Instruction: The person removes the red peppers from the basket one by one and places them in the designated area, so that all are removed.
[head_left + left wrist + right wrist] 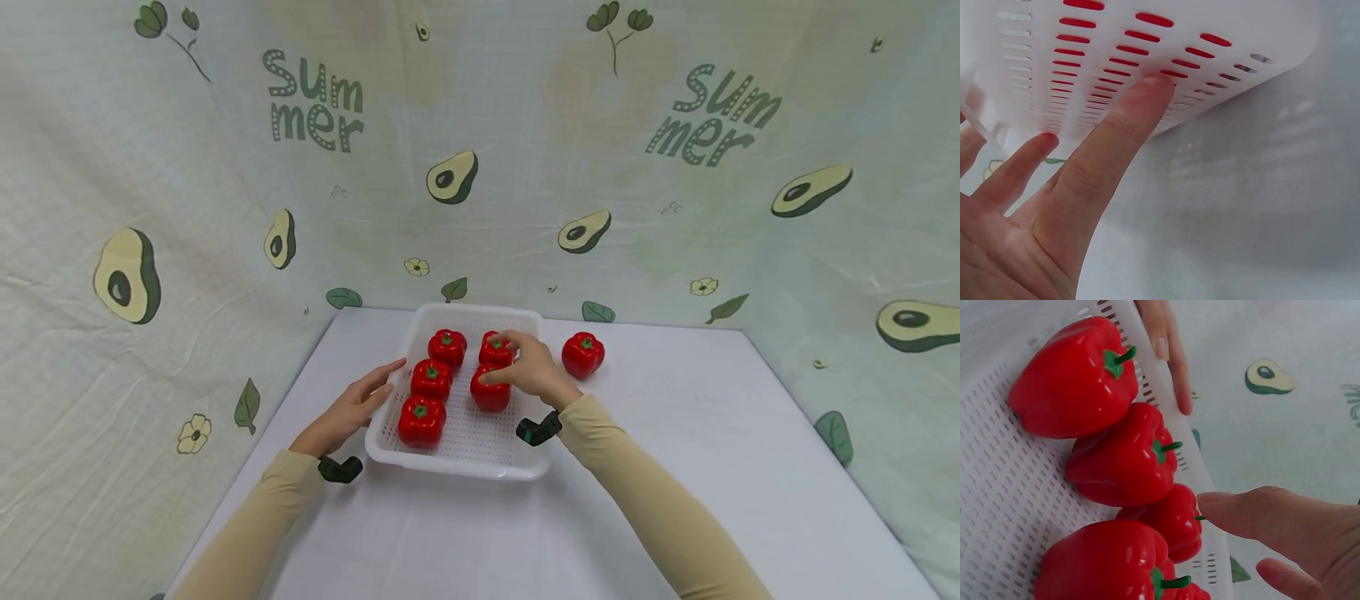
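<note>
White surface (712, 433): open room at 4 o'clock of white basket (457, 467). Left hand (348, 417): fingers apart, touching basket at 9 o'clock. Right hand (534, 367): fingers spread over two of five red peppers (431, 379) inside, contact unclear; sixth pepper (582, 356) outside, 2 o'clock.

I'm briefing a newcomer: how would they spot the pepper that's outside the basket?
On the white table, find the white perforated basket. Just right of its far end sits a red pepper with a green top. It alone rests on the table; the five other peppers are in the basket.
</note>
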`<state>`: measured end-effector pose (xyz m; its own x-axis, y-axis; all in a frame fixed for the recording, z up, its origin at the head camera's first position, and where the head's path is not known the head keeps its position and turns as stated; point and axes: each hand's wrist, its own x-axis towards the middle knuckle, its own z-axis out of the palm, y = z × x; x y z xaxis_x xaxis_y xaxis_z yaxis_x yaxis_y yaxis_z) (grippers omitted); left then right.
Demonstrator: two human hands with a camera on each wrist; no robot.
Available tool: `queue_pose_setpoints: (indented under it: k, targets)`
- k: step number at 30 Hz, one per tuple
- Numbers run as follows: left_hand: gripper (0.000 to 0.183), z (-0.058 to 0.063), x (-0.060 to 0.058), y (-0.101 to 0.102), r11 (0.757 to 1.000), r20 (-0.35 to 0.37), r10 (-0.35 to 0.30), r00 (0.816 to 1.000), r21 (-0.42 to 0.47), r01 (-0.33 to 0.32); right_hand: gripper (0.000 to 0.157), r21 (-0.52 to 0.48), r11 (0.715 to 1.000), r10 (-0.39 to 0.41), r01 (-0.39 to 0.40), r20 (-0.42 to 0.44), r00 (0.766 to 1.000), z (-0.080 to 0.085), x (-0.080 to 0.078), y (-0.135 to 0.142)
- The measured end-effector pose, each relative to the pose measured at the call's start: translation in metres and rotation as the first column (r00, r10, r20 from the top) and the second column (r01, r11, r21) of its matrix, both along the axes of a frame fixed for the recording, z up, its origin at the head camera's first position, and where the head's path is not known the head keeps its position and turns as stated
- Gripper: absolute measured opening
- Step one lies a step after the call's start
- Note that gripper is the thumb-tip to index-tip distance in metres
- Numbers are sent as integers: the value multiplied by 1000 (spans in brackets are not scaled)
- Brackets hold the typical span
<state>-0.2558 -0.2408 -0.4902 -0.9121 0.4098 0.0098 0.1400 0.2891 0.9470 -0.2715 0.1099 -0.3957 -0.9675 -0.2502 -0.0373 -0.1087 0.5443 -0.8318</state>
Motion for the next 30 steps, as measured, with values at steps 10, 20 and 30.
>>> queue_pose_setpoints:
  k: [10, 20, 30]
  targets:
    - [64, 1, -1, -1, 1000, 10, 5, 1000, 3, -5, 72, 51, 999, 1, 0, -20, 1000, -10, -7, -11]
    - [63, -1, -1, 1, 1000, 11, 3, 1000, 8, -3, 68, 89, 995, -37, 38, -11, 999, -19, -8, -18]
    - [63, -1, -1, 0, 1000, 9, 9, 1000, -2, -9, 68, 84, 994, -73, 71, 18, 997, -27, -7, -23]
